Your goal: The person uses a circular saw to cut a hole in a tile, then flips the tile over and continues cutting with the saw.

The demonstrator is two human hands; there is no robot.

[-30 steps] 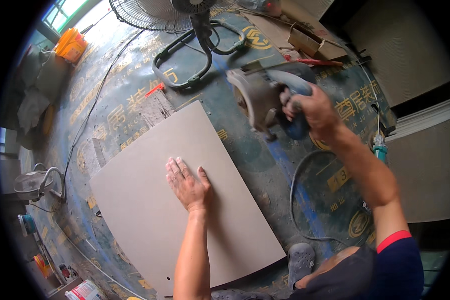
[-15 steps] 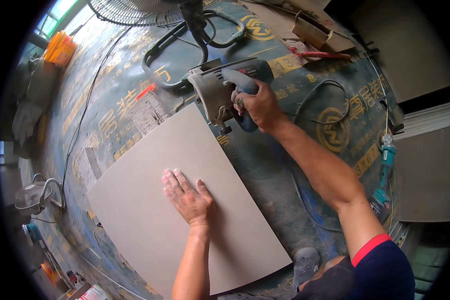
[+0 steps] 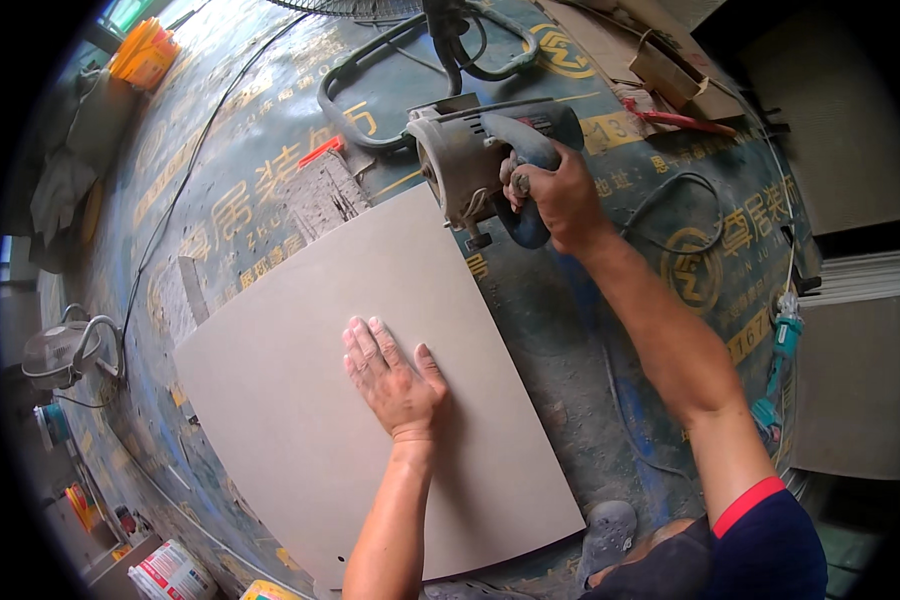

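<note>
A large light-grey tile [image 3: 320, 290] lies on the covered floor in front of me. My left hand [image 3: 395, 385] rests flat on its middle, fingers stretched and the thumb apart, dusted with white. My right hand [image 3: 550, 195] is wrapped round the dark handle of a power saw [image 3: 455, 160], which looks like a tile cutter. The saw sits at the tile's far right corner, its guard towards the left. The blade is mostly hidden, and I cannot tell whether it touches the tile.
A fan's looped stand [image 3: 345, 110] is just beyond the saw. Dusty strips [image 3: 325, 190] lie at the tile's far edge. To the right are a teal tool [image 3: 787, 335], a cable [image 3: 690, 180] and stacked panels [image 3: 850, 380]. An orange bucket [image 3: 145, 52] is at the far left.
The whole view has shifted slightly, moving the saw and tile within the picture. My left hand stays flat on the tile and my right hand keeps its hold on the saw.
</note>
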